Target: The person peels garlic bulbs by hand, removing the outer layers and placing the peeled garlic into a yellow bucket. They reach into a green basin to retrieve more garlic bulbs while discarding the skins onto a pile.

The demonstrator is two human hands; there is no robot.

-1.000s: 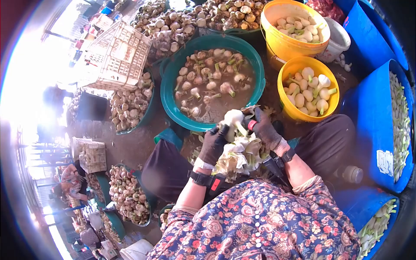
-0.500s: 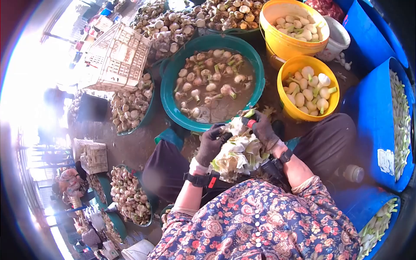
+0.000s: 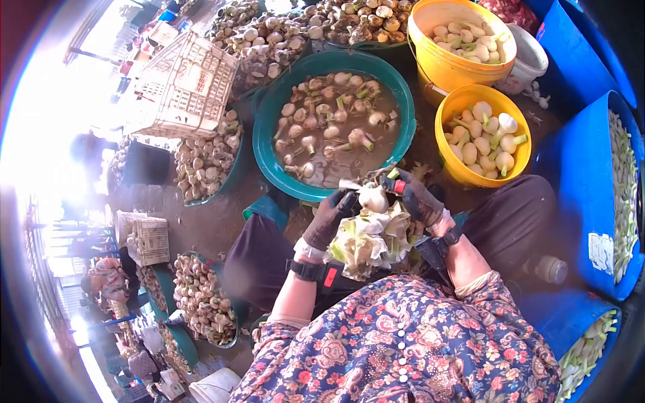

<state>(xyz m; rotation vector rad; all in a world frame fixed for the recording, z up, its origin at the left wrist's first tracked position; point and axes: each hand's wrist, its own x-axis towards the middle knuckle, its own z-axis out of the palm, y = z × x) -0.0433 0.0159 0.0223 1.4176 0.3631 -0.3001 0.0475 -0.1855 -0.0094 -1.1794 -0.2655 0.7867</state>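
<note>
A white garlic bulb [image 3: 373, 199] is held between my two gloved hands, above my lap. My left hand [image 3: 333, 218] closes on its left side, a strip of pale skin sticking up by the fingertips. My right hand [image 3: 419, 203] is closed at the bulb's right side, near a green stem end, with a red band across its fingers. Beneath the bulb lies a heap of loose garlic skins [image 3: 368, 243]. Just beyond my hands stands a green tub [image 3: 263, 156] of murky water with unpeeled garlic floating in it.
Two yellow buckets [image 3: 451, 168] of peeled garlic stand ahead right, beside a white bucket [image 3: 532, 57]. Blue bins [image 3: 576, 191] line my right. To the left are a white crate [image 3: 191, 84] and tubs of unpeeled garlic [image 3: 205, 302]. A person [image 3: 111, 282] is far left.
More of the bulb's smooth white surface shows between my hands, and a strip of skin now stands out by my left fingers. The view has shifted slightly.
</note>
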